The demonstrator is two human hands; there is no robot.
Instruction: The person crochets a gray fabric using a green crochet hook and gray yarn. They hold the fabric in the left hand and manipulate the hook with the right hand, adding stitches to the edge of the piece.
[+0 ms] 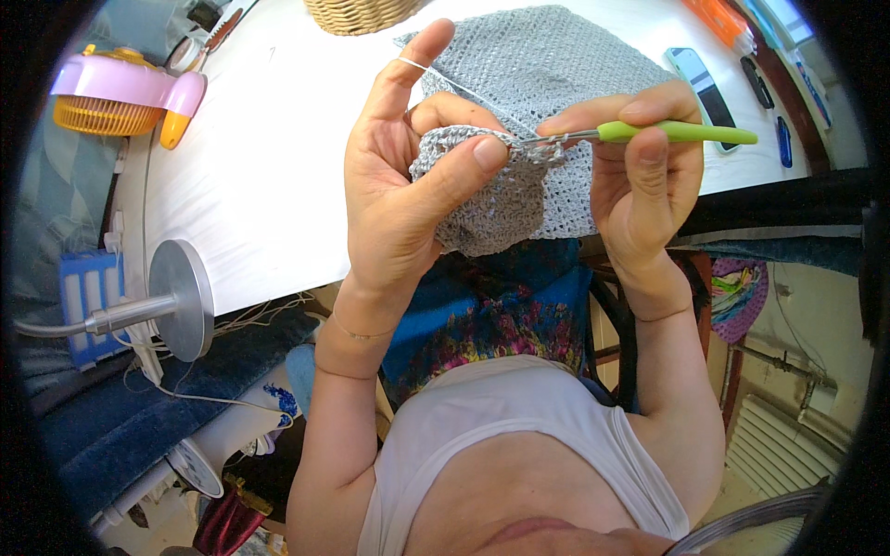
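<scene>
A grey crocheted piece (pixel 549 62) spreads over the white table and drapes down past its front edge. My left hand (pixel 410 160) pinches the working edge of the fabric between thumb and fingers. Its index finger points up, with a strand of pale yarn (pixel 480 97) wrapped around it and running down taut to the stitches. My right hand (pixel 650 160) grips a crochet hook (pixel 678 131) by its lime-green handle. The metal shaft points left, and its tip sits at the stitches beside my left thumb, where loops lie around it.
A wicker basket (pixel 361 15) stands at the table's far side. On the left are a pink and yellow handheld fan (pixel 132 94) and a round metal lamp head (pixel 182 299). A phone (pixel 702 94), a black object (pixel 756 82) and an orange packet (pixel 719 24) lie at the right.
</scene>
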